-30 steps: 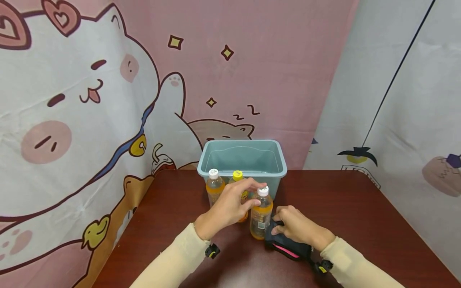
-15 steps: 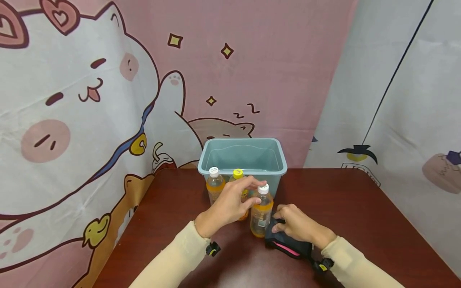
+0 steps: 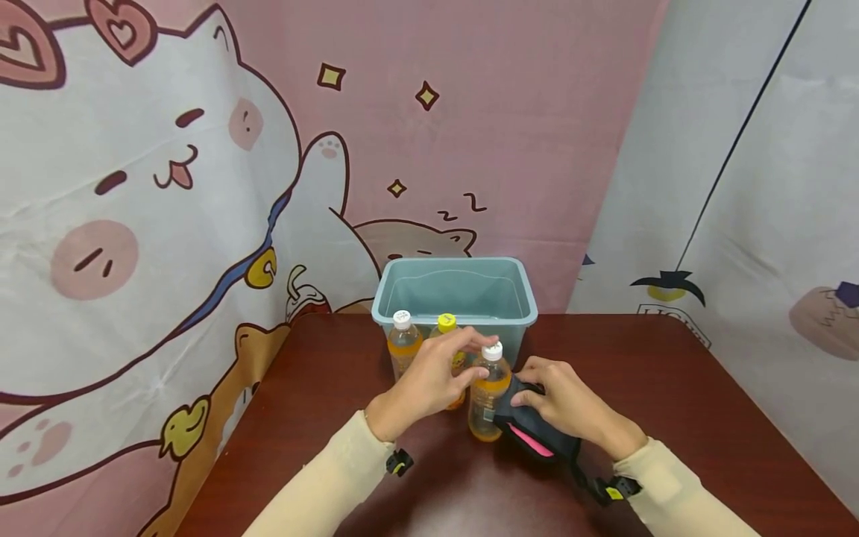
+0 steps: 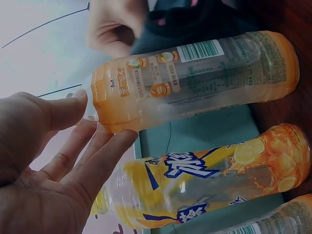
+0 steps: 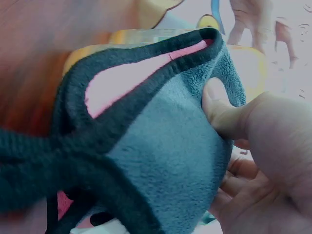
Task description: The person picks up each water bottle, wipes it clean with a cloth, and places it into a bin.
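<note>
My left hand [image 3: 432, 377] holds an upright plastic bottle [image 3: 490, 406] by its neck and white cap, thumb on one side and fingers on the other. The bottle has an orange label and looks mostly see-through in the left wrist view. My right hand [image 3: 564, 401] pinches a folded dark grey cloth piece [image 5: 165, 141] with black edging, a pink lining and a black strap, its thumb pressed on the fabric. The cloth [image 3: 533, 418] is right beside the bottle and overlaps its edge in the head view. Part of the right-hand fingers is hidden behind the cloth.
A yellow-capped bottle [image 4: 195, 183] and another white-capped bottle [image 3: 403, 347] stand behind my left hand. Past them is a light blue plastic bin [image 3: 520, 322] at the back of the dark red table [image 3: 322, 358]. A printed cloth [image 3: 523, 134] hangs behind.
My right hand has lifted the grey cloth slightly, raising it against the bottle's side, and more of its pink lining shows. The left hand keeps its hold on the bottle.
</note>
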Action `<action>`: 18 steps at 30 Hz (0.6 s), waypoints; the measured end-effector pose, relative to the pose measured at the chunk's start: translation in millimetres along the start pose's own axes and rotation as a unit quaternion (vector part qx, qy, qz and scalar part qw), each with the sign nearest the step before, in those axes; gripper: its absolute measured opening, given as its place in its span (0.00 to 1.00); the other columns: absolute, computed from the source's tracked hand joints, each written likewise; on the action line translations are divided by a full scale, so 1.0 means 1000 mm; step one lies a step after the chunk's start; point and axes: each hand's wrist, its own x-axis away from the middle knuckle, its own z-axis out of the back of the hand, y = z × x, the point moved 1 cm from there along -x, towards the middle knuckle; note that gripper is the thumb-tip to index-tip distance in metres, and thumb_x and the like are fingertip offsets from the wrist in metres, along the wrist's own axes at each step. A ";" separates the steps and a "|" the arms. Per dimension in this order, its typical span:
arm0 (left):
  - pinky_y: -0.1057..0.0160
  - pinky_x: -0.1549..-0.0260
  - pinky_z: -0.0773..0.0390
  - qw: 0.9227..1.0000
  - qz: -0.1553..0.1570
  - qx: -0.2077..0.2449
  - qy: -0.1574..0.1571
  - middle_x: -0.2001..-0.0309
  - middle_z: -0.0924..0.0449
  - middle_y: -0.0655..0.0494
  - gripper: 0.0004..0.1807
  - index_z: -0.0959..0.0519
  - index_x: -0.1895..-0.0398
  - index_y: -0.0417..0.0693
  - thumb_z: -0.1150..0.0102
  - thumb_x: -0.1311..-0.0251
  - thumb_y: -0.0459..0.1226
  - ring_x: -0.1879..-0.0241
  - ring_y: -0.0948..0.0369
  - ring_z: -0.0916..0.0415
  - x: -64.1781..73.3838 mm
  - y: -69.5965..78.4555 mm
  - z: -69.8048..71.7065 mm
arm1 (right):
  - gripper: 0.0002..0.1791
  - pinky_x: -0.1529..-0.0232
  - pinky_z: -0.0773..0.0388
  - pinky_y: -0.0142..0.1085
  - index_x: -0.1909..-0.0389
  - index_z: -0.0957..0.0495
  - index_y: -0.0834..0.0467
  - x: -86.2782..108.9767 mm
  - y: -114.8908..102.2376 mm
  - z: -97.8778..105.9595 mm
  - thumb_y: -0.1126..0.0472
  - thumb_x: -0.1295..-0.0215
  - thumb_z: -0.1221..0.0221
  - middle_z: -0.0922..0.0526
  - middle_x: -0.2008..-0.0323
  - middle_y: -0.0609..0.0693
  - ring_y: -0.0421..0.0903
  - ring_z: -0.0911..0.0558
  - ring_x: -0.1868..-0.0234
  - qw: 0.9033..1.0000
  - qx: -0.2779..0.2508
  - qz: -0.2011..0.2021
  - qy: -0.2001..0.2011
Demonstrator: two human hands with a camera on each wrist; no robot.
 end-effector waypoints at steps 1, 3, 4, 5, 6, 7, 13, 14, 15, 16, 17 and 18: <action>0.49 0.39 0.05 1.000 0.001 0.000 0.000 0.32 0.08 0.52 0.27 0.16 0.29 0.52 0.20 0.28 0.33 0.38 0.52 0.06 0.000 0.000 0.000 | 0.16 0.65 0.17 0.28 0.45 0.04 0.62 0.000 -0.001 0.002 0.64 0.30 0.19 0.13 0.59 0.42 0.30 0.21 0.65 1.000 -0.001 0.000 0.010; 0.49 0.39 0.04 1.000 0.004 -0.001 0.001 0.32 0.08 0.53 0.27 0.16 0.29 0.52 0.20 0.28 0.33 0.39 0.53 0.06 0.001 -0.001 -0.001 | 0.16 0.66 0.19 0.28 0.44 0.05 0.63 -0.001 -0.004 0.005 0.65 0.31 0.19 0.14 0.59 0.41 0.30 0.23 0.66 1.000 -0.003 0.000 0.030; 0.50 0.39 0.04 1.000 0.006 -0.001 0.000 0.32 0.08 0.53 0.27 0.16 0.29 0.52 0.20 0.28 0.33 0.39 0.53 0.06 0.001 -0.001 -0.001 | 0.17 0.67 0.20 0.28 0.44 0.05 0.63 -0.001 -0.006 0.006 0.65 0.31 0.18 0.14 0.60 0.41 0.30 0.24 0.67 0.999 -0.002 0.002 0.040; 0.50 0.39 0.05 1.000 0.006 -0.002 -0.001 0.32 0.08 0.54 0.26 0.16 0.29 0.52 0.20 0.28 0.33 0.39 0.54 0.06 0.002 -0.001 -0.002 | 0.17 0.68 0.21 0.29 0.44 0.05 0.64 -0.001 -0.007 0.008 0.66 0.32 0.18 0.15 0.60 0.40 0.30 0.25 0.67 0.999 -0.002 0.006 0.052; 0.50 0.38 0.05 1.000 0.008 -0.001 -0.003 0.32 0.08 0.54 0.26 0.16 0.30 0.53 0.20 0.28 0.34 0.38 0.54 0.06 0.002 -0.001 -0.003 | 0.18 0.68 0.22 0.29 0.44 0.05 0.64 -0.002 -0.009 0.010 0.67 0.33 0.18 0.15 0.61 0.40 0.30 0.25 0.67 0.998 -0.002 0.010 0.064; 0.50 0.37 0.05 1.000 0.009 -0.001 -0.006 0.31 0.08 0.55 0.26 0.16 0.29 0.53 0.20 0.28 0.34 0.38 0.55 0.06 0.002 -0.001 -0.003 | 0.18 0.69 0.22 0.29 0.44 0.05 0.63 -0.002 -0.011 0.012 0.67 0.34 0.17 0.15 0.61 0.40 0.30 0.25 0.67 0.997 -0.003 0.013 0.076; 0.50 0.35 0.06 1.000 0.005 0.001 -0.011 0.31 0.08 0.56 0.27 0.15 0.29 0.54 0.20 0.29 0.34 0.38 0.55 0.06 0.000 -0.001 -0.004 | 0.18 0.70 0.23 0.29 0.46 0.03 0.60 -0.011 -0.023 0.022 0.67 0.36 0.15 0.15 0.62 0.39 0.32 0.25 0.68 0.990 -0.013 0.036 0.133; 0.50 0.35 0.06 1.000 0.002 0.001 -0.007 0.31 0.08 0.55 0.27 0.14 0.29 0.53 0.19 0.29 0.33 0.38 0.54 0.06 -0.001 0.000 -0.003 | 0.17 0.70 0.23 0.29 0.46 0.03 0.59 -0.012 -0.025 0.023 0.66 0.36 0.15 0.15 0.62 0.39 0.33 0.25 0.68 0.990 -0.012 0.039 0.138; 0.50 0.35 0.06 1.000 0.000 0.000 -0.004 0.32 0.07 0.54 0.27 0.14 0.30 0.53 0.19 0.29 0.32 0.39 0.54 0.06 -0.002 0.000 -0.003 | 0.17 0.70 0.24 0.29 0.46 0.03 0.58 -0.014 -0.026 0.024 0.66 0.36 0.15 0.15 0.62 0.39 0.33 0.26 0.68 0.989 -0.014 0.041 0.141; 0.49 0.35 0.06 1.000 -0.003 0.000 -0.001 0.32 0.07 0.54 0.27 0.14 0.30 0.53 0.19 0.30 0.32 0.39 0.53 0.06 -0.003 0.000 -0.002 | 0.17 0.71 0.24 0.29 0.47 0.03 0.57 -0.015 -0.028 0.025 0.65 0.35 0.16 0.16 0.62 0.39 0.33 0.26 0.68 0.989 -0.015 0.042 0.142; 0.49 0.35 0.06 1.000 -0.005 0.001 0.001 0.33 0.07 0.53 0.27 0.14 0.30 0.52 0.18 0.30 0.31 0.40 0.53 0.06 -0.003 0.000 -0.002 | 0.16 0.71 0.24 0.29 0.47 0.03 0.57 -0.016 -0.029 0.025 0.65 0.35 0.16 0.16 0.62 0.39 0.33 0.26 0.68 0.989 -0.017 0.041 0.143; 0.48 0.35 0.06 1.000 -0.006 0.002 0.001 0.33 0.07 0.53 0.27 0.13 0.30 0.52 0.18 0.30 0.31 0.40 0.53 0.06 -0.004 0.001 -0.001 | 0.15 0.71 0.24 0.29 0.48 0.03 0.56 -0.017 -0.029 0.025 0.65 0.35 0.16 0.16 0.62 0.39 0.33 0.26 0.68 0.989 -0.019 0.039 0.142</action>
